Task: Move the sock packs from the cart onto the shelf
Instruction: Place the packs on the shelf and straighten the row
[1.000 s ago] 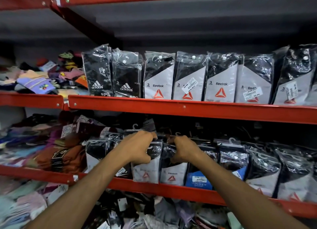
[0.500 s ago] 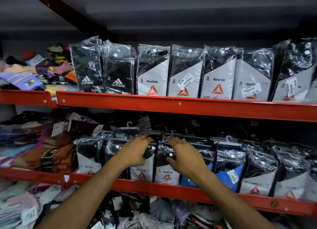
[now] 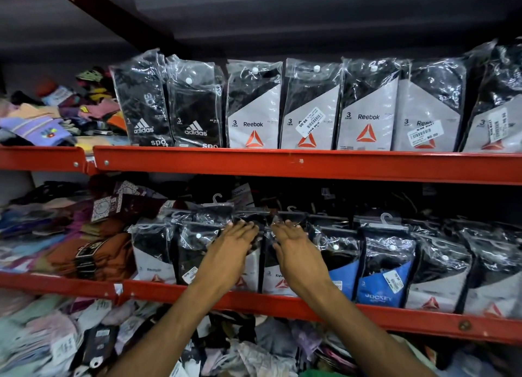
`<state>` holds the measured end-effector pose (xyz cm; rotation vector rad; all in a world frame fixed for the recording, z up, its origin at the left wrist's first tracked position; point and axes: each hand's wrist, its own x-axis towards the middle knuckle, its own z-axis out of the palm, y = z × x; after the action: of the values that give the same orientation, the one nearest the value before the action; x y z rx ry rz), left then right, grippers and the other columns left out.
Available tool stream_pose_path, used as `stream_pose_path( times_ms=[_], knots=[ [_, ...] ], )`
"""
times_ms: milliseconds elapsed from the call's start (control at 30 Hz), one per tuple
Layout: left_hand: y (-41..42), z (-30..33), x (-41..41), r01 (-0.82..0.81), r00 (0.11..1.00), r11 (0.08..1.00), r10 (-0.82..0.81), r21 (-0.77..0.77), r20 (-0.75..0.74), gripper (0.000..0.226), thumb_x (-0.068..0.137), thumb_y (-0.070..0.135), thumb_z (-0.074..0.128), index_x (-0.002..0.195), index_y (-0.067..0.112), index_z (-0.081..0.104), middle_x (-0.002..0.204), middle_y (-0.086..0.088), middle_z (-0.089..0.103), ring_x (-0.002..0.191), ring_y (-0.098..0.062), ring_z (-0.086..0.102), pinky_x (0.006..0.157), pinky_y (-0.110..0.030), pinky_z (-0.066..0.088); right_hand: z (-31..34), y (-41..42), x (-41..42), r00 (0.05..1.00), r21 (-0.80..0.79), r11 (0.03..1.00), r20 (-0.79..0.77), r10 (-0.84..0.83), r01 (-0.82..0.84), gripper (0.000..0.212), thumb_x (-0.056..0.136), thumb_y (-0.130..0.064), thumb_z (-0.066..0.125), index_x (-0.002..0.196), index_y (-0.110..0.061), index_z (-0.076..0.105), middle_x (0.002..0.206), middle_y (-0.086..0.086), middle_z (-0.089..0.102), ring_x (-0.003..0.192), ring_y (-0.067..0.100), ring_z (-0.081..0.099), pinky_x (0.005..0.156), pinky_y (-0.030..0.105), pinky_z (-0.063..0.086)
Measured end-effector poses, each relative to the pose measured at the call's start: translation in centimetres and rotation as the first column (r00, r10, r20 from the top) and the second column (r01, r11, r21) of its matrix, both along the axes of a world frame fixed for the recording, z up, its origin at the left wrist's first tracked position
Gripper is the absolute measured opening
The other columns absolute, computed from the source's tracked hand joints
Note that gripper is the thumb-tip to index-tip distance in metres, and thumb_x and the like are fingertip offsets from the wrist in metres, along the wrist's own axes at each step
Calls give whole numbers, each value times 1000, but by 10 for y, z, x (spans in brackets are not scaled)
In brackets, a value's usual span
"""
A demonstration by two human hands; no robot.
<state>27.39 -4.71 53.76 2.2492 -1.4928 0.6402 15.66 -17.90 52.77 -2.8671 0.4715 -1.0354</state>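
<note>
Black-and-grey Reebok sock packs stand upright in a row on the middle red shelf. My left hand lies flat against the front of one pack, fingers straight and reaching its top edge. My right hand rests the same way on the neighbouring pack, a small gap between the two hands. Neither hand grips anything. More Adidas and Reebok packs line the upper shelf. The cart is out of view.
Blue Jockey packs and further Reebok packs stand to the right of my hands. Loose orange and coloured socks are heaped at the left of the middle shelf. The lowest shelf holds a jumbled pile of socks.
My hands were curled over the tops of the two packs; now their fingers are straight and flat on the pack fronts. The packs stand more upright in the row.
</note>
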Motion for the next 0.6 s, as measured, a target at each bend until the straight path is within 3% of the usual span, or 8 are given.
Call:
stream_pose_path(
  times_ms=[133,200,267,367,533,600],
  knots=[
    [-3,-7,2,-1,1000,1000,1,-4,18,66,95,-4,54,154,17,34,162,-3,36,153,-17,23,121,-26,-4,0,-1,-2,1000,14,1000,10,23,-23,47,101,-11,45,147,-14,37,154,7,42,146,21,30,122,33,21],
    [1,-9,-1,-19,999,1000,19,-1,51,71,93,-4,57,155,15,31,164,-5,30,155,-21,12,122,-34,-6,0,1,-6,999,-8,999,14,35,-35,47,103,-14,41,150,-13,33,157,7,38,148,21,25,123,33,15],
    [11,-12,-5,-60,994,996,66,-69,89,63,99,12,54,156,16,27,166,-7,22,156,-29,2,124,-45,-4,-1,6,-9,998,-45,998,34,52,-51,51,104,-19,38,153,-12,25,161,8,27,151,22,14,124,35,7],
    [29,-16,-3,-188,980,963,198,-191,34,57,104,38,34,157,19,28,167,-11,16,155,-38,3,125,-57,3,-4,17,-6,992,-116,989,69,104,-95,57,104,-21,37,155,-13,14,164,5,11,152,20,2,124,38,2],
    [43,-37,19,-264,964,959,260,-103,-49,61,104,48,15,157,22,28,167,-14,22,155,-37,12,124,-59,18,-16,33,18,994,-177,979,6,109,-106,60,93,-15,48,150,-9,31,157,11,35,148,25,24,118,38,7],
    [44,-40,25,-255,967,963,253,-87,-37,60,104,48,14,157,23,28,166,-13,26,155,-35,15,123,-58,22,-18,35,21,996,-160,983,-8,86,-86,60,91,-17,46,149,-8,34,155,12,39,147,26,27,123,41,10]
  ],
)
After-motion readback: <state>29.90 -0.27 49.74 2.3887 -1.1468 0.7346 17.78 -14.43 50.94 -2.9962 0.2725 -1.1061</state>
